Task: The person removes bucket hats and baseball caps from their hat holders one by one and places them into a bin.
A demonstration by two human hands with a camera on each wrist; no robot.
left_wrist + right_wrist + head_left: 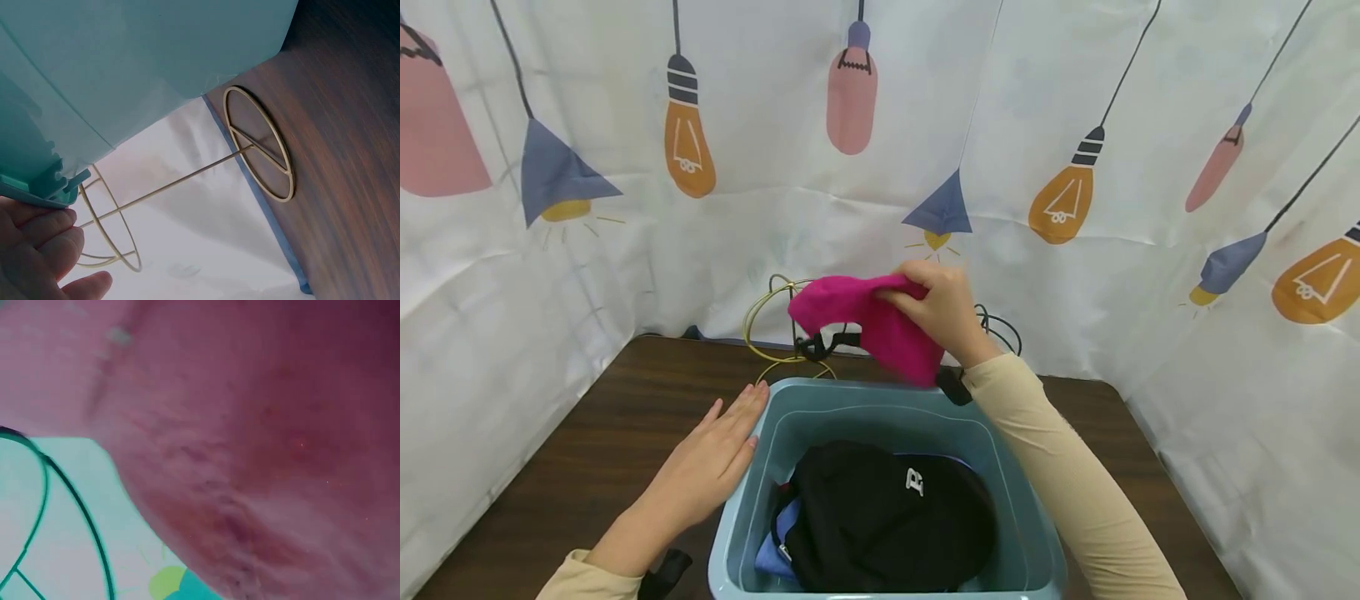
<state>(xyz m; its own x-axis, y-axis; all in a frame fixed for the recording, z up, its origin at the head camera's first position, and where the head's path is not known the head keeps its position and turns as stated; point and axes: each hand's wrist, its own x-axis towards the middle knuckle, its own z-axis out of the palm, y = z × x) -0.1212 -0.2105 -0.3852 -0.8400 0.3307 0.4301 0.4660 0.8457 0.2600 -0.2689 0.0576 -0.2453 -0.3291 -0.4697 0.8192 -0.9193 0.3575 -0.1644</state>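
A pink cap [898,329] hangs above the far rim of a blue plastic tub [880,408] in the head view. My right hand [940,308] pinches its edge between thumb and fingers. An arched gap and a dark strap show at the cap's left side. Blurred pink cloth of the cap [250,425] fills most of the right wrist view. My left hand [711,458] rests against the tub's left rim with its fingers extended; the left wrist view shows its fingers [59,244] at the rim. Inside the tub lies a black cap [880,517] with a white letter.
Behind the tub stands a gold wire stand [751,321] with round ends. A black wire stand [1011,333] is behind my right wrist. Something blue [775,542] lies under the black cap. A lamp-patterned cloth [760,217] hangs around the brown table [595,450].
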